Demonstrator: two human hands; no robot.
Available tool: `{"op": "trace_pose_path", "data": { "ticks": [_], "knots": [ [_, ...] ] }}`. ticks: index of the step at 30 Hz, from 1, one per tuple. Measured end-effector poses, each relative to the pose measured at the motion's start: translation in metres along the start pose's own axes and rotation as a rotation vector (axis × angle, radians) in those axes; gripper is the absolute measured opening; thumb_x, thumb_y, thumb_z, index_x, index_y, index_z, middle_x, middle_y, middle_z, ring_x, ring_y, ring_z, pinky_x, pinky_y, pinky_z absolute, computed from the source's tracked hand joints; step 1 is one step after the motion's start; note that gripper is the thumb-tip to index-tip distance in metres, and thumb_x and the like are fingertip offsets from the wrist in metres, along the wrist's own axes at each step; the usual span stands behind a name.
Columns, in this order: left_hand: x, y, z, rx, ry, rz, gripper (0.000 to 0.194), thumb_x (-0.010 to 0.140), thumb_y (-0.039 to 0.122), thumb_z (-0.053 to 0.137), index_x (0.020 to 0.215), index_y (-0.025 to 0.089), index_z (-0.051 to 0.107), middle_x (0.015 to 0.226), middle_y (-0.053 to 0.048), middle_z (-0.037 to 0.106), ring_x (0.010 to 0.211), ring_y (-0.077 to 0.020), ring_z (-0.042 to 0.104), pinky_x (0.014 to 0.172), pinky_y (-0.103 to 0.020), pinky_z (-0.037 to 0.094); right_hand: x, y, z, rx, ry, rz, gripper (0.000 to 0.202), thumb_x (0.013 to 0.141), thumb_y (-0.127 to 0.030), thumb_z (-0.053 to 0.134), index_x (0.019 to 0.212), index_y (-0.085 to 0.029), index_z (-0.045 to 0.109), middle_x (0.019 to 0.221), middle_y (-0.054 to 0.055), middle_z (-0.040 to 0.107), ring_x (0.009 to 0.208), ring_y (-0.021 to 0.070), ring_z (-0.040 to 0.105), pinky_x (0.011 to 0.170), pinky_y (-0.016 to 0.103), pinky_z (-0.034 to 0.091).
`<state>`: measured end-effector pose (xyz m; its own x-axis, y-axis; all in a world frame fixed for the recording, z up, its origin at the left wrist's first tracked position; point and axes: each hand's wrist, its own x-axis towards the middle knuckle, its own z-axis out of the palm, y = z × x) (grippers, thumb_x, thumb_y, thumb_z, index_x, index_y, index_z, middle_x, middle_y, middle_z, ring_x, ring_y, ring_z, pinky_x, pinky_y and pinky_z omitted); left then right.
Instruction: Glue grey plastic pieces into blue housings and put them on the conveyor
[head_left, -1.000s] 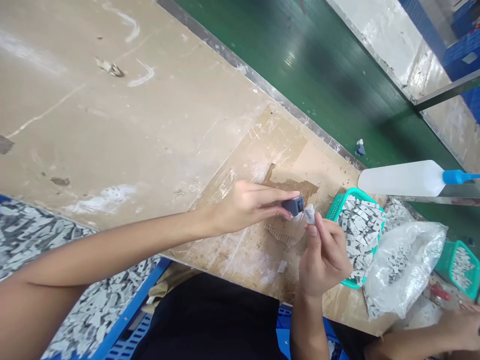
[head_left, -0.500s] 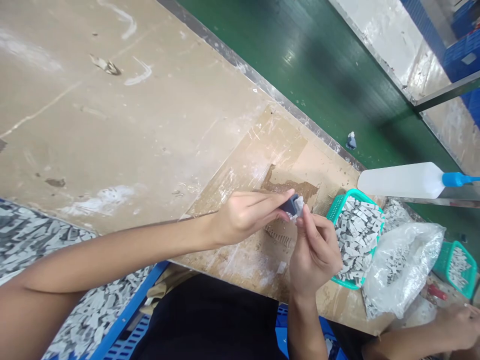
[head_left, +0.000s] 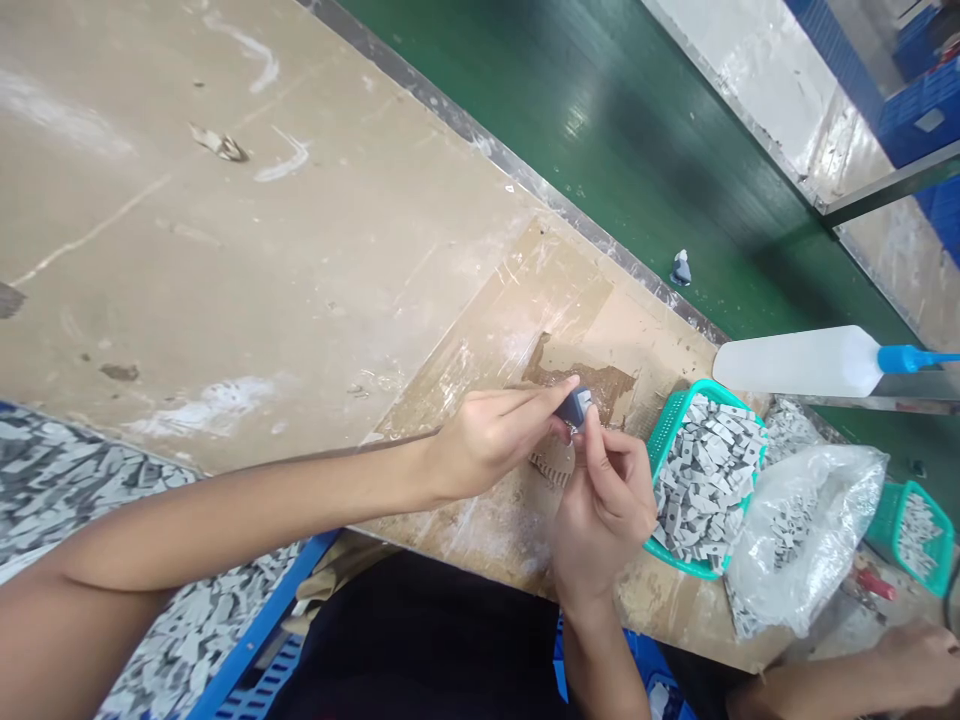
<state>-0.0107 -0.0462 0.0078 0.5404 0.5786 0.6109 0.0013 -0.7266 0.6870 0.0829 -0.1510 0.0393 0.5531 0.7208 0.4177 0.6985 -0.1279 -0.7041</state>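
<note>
Head view: just right of the centre of the frame, the left hand [head_left: 491, 435] pinches a small dark blue-grey block [head_left: 571, 407], and the right hand [head_left: 604, 485] has its fingertips closed on a small pale piece [head_left: 586, 397] set against the block's end. The two hands work nearly together, held above the table [head_left: 300, 270]. The step in hand looks to be mating the two parts; how deeply the pale one sits cannot be told, since the fingers cover the joint. The next move seems to call for a firm left grip and a straight, even push from the right fingertips, without twisting. A teal basket [head_left: 664, 425] of similar grey-white pieces stands just beside the right hand, at centre right, with a white squeeze bottle [head_left: 799, 362] lying beyond it.
</note>
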Motion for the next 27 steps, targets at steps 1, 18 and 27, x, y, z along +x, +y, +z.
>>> {"op": "trace_pose_path", "data": {
  "ticks": [1,18,27],
  "knots": [
    [0.0,0.0,-0.001,-0.018,-0.015,-0.014,0.055,0.09,0.004,0.059,0.142,0.018,0.05,0.102,-0.005,0.078,0.092,-0.0123,0.075,0.085,-0.019,0.061,-0.001,0.001,0.001,-0.001,0.006,-0.009,0.056,0.093,-0.001,0.051,0.131,-0.04,0.062,0.091,0.002,0.062,0.084,0.0129,0.064,0.07,0.029,0.059],
    [0.027,-0.002,-0.006,-0.948,-0.358,-1.026,0.022,0.075,0.013,0.071,0.096,0.013,0.079,0.076,-0.007,0.078,0.065,-0.0178,0.074,0.062,-0.026,0.063,0.05,0.015,-0.027,0.056,-0.371,0.073,0.025,0.093,-0.017,0.059,0.108,-0.028,0.076,0.105,0.002,0.078,0.098,0.0177,0.073,0.09,0.034,0.061],
    [0.028,-0.004,-0.013,-0.98,-0.403,-1.105,0.027,0.071,0.003,0.067,0.093,0.013,0.08,0.073,-0.006,0.077,0.057,-0.0149,0.07,0.06,-0.025,0.062,0.034,-0.001,-0.016,-0.025,-0.288,0.015,0.031,0.092,-0.011,0.056,0.112,-0.025,0.075,0.105,0.005,0.077,0.098,0.016,0.072,0.087,0.03,0.06]
  ]
}}
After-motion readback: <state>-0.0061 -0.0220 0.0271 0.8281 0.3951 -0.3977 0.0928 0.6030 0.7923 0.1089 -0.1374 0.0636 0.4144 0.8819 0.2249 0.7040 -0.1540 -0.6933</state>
